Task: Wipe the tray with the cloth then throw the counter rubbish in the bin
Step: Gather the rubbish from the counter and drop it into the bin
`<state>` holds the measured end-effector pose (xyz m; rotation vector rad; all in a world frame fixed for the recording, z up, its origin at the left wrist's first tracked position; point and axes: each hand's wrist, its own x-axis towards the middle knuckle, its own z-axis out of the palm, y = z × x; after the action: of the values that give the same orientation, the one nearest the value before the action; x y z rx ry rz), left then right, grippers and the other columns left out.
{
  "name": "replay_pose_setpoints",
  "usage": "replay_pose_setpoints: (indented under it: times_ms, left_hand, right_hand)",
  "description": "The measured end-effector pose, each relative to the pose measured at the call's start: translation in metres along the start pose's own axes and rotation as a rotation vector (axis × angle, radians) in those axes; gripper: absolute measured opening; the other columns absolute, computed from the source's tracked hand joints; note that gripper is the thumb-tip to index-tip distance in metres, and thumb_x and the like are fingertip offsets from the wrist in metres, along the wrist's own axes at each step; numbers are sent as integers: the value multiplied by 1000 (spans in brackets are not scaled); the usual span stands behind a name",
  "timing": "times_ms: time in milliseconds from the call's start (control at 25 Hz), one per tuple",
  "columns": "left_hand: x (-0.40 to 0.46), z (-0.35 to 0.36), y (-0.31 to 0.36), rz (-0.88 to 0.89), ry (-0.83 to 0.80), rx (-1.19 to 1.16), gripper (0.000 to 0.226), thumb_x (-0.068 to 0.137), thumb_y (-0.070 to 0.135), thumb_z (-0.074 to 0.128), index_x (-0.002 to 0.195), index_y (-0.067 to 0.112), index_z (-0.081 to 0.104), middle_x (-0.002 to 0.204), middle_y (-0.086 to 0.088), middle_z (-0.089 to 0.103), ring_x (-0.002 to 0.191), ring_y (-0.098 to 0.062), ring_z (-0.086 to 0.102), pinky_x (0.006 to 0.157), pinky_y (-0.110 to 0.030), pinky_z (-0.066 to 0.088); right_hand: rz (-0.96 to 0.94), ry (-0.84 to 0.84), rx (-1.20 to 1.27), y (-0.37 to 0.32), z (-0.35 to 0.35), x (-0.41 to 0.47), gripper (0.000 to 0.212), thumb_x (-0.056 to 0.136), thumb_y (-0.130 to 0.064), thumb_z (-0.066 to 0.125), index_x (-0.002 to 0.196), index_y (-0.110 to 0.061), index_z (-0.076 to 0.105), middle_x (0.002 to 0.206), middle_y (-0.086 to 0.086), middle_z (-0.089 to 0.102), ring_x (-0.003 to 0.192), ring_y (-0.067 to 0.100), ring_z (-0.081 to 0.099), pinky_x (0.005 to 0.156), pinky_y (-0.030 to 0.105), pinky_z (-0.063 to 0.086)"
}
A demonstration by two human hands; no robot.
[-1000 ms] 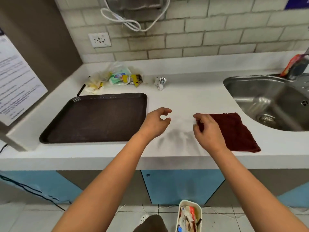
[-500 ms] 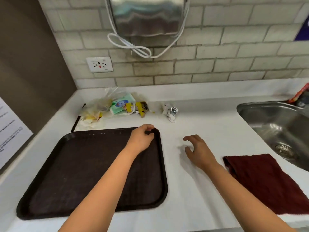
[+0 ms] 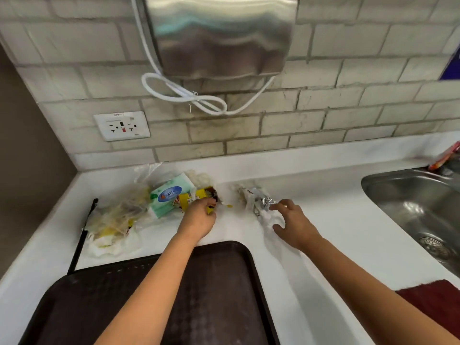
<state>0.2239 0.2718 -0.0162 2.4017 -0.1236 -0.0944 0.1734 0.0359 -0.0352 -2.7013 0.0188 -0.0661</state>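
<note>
White table [image 3: 311,195] against a pale brick wall, with a steel sink [image 3: 410,197] at the right. Left hand [image 3: 199,220]: fingers curled down onto a yellow wrapper [image 3: 196,195], apparently closing on it; the tips are partly hidden, so a firm hold cannot be confirmed. Right hand [image 3: 291,220]: fingers spread and relaxed, touching or just short of a crumpled foil-and-tissue wad [image 3: 258,202], holding nothing yet. Both hands reach to the far side, probably so that the litter can be gathered in one pass. Just left of the yellow wrapper lie a green tissue pack [image 3: 166,197] and a heap of clear plastic bags [image 3: 117,220], with a dark stick [image 3: 82,235] along their left edge. The brown tray [image 3: 224,307] sits at the near edge under the left forearm. The red cloth [image 3: 433,302] lies flat at near right, well apart from both hands, which suggests wiping is finished. No bin is visible.
</note>
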Motion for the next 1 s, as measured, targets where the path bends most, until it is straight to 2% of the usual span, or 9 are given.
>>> replay_pose_setpoints:
  times_ms: [160, 320, 400, 520, 680, 800, 880, 960, 1000]
  left_hand:
    - [38, 2, -5, 90, -55, 229, 39, 89, 9, 50, 129, 10, 52, 135, -11, 48, 123, -28, 47, 96, -29, 40]
    - [71, 8, -20, 89, -106, 460, 58, 84, 19, 58, 138, 19, 36, 140, -6, 35, 127, -28, 39, 99, -38, 43]
    - [82, 10, -23, 71, -129, 501, 63, 84, 21, 60, 139, 19, 32, 137, -6, 36, 125, -28, 40, 95, -37, 45]
    - [94, 11, -26, 66, -120, 589, 66, 86, 16, 59, 143, 19, 26, 138, -5, 38, 127, -27, 37, 92, -36, 43]
    - [92, 9, -28, 121, -15, 734, 58, 88, 14, 53, 140, 23, 30, 135, -5, 39, 125, -28, 37, 98, -40, 34]
    - [82, 9, -24, 179, 66, 727, 49, 91, 8, 43, 135, 25, 36, 132, -2, 42, 123, -26, 41, 102, -43, 26]
    - [77, 6, -19, 201, 79, 669, 46, 92, 8, 43, 134, 26, 39, 132, 0, 45, 121, -23, 45, 99, -39, 27]
    - [73, 0, -11, 216, 62, 602, 40, 94, 11, 41, 131, 25, 43, 130, 0, 48, 115, -24, 50, 92, -33, 31]
    - [71, -3, -7, 222, 53, 575, 37, 95, 13, 41, 129, 24, 46, 129, 0, 49, 112, -25, 51, 89, -32, 32]
  right_hand:
    - [-53, -121, -80, -6, -1, 47, 65, 82, -20, 62, 140, -31, 35, 152, -2, 16, 139, 25, 20, 100, 37, 42]
    - [-125, -393, -257, -12, 0, 89, 87, 84, -10, 57, 147, -38, 4, 156, -8, -15, 145, 23, -9, 110, 36, 31]
    - [-124, -500, -283, -16, 4, 104, 89, 85, -5, 54, 147, -40, 1, 156, -8, -19, 145, 20, -15, 112, 39, 25]
    - [-128, -576, -292, -16, 15, 115, 81, 87, -2, 49, 148, -36, 8, 158, -6, -8, 146, 19, -6, 113, 40, 22]
    - [-154, -355, -187, -9, 28, 115, 48, 90, -11, 47, 134, -28, 42, 145, 0, 31, 133, 25, 29, 106, 32, 31]
    - [-39, -248, -51, -6, 33, 111, 40, 87, -13, 50, 125, -26, 51, 131, 3, 45, 114, 26, 46, 94, 33, 43]
    - [18, -205, -72, -5, 33, 108, 40, 85, -19, 53, 123, -27, 52, 127, 3, 50, 112, 26, 49, 93, 35, 44]
    - [18, -176, -218, -1, 31, 107, 42, 82, -31, 55, 124, -28, 53, 131, 1, 48, 125, 26, 38, 103, 34, 34]
    - [16, -181, -212, 1, 30, 106, 45, 80, -35, 55, 124, -27, 54, 135, 2, 44, 130, 25, 32, 108, 34, 28]
